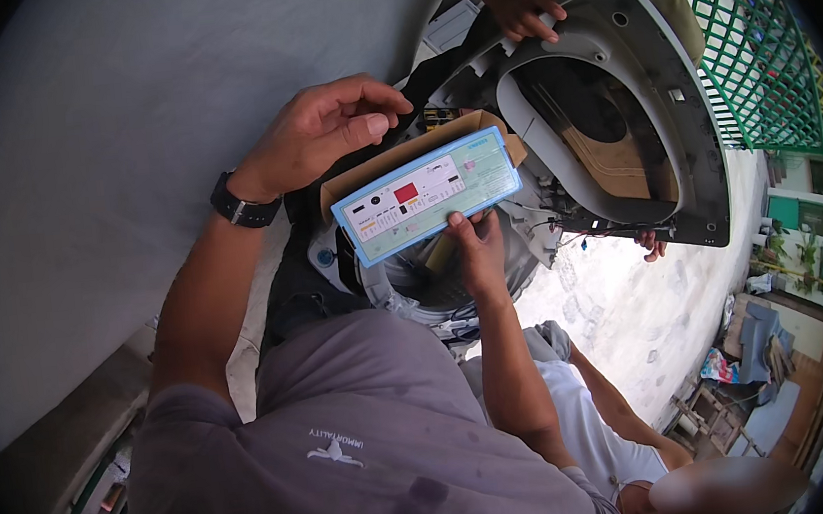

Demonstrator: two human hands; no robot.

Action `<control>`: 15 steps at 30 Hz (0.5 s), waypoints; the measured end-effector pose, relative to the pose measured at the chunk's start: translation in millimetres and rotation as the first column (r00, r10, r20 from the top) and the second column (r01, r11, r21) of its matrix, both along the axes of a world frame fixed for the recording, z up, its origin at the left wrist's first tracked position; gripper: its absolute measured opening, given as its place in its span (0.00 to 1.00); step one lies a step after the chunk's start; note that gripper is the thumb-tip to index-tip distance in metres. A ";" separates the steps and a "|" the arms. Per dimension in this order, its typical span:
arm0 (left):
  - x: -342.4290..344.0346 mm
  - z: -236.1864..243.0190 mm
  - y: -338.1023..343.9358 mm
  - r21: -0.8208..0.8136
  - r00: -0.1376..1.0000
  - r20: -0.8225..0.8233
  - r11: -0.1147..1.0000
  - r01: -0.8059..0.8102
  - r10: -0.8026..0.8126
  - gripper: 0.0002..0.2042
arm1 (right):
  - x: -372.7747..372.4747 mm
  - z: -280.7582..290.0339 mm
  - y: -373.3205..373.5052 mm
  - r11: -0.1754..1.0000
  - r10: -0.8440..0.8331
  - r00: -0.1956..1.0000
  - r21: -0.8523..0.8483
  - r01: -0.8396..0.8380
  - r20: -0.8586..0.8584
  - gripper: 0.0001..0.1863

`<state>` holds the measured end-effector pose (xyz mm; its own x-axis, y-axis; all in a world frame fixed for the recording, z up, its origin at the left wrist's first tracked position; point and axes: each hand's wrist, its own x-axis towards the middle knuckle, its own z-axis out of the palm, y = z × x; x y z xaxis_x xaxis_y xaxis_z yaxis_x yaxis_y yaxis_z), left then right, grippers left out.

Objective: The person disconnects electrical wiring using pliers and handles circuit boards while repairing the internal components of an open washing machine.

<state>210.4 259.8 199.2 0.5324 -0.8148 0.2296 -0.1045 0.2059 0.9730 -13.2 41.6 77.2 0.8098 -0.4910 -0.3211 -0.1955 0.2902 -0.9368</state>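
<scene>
My right hand (480, 250) grips the lower edge of a light blue cardboard box (493, 172), thumb on its printed front. The front carries a white printed panel with a red square, and brown cardboard flaps stand up along its far side. My left hand (325, 131), with a dark watch (246, 205) on the wrist, hovers above the box's left end. Its fingers are bent and apart from the thumb, with nothing visible in them. Under the box stands what looks like an opened washing machine (375, 285), its round tub partly hidden.
The machine's grey top frame (687, 131) is tilted up at the right, with another person's hand (527, 13) on it. Loose wires (567, 227) hang near its lower edge. A person in white (595, 418) is close on my right; a grey wall (139, 105) rises at left.
</scene>
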 end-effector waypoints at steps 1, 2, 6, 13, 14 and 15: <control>-5.3 27.0 11.4 -0.162 0.995 0.002 0.982 0.100 -0.100 0.17 | 0.2 -1.1 1.1 1.000 0.004 1.000 0.002 -0.004 -0.001 0.23; -12.3 52.9 22.2 -0.318 0.980 0.019 0.928 0.195 -0.200 0.15 | 0.1 -2.8 1.7 1.000 -0.002 1.000 -0.008 0.002 -0.003 0.22; -50.4 137.7 42.9 -0.373 0.965 0.249 0.912 0.173 -0.081 0.12 | -6.2 -11.5 -15.6 0.979 0.076 0.990 -0.180 -0.096 -0.117 0.23; -62.5 154.3 49.0 -0.420 0.881 0.466 0.856 0.300 -0.079 0.16 | 8.9 5.1 2.4 0.998 -0.023 0.999 0.055 0.022 0.022 0.23; -67.0 153.4 47.8 -0.472 0.894 0.443 0.831 0.293 -0.063 0.16 | 7.7 4.0 1.6 0.998 -0.028 0.999 0.051 0.026 0.039 0.23; -72.1 152.1 47.5 -0.522 0.905 0.424 0.804 0.285 -0.046 0.16 | 6.7 2.8 0.7 0.998 -0.031 0.998 0.049 0.028 0.055 0.23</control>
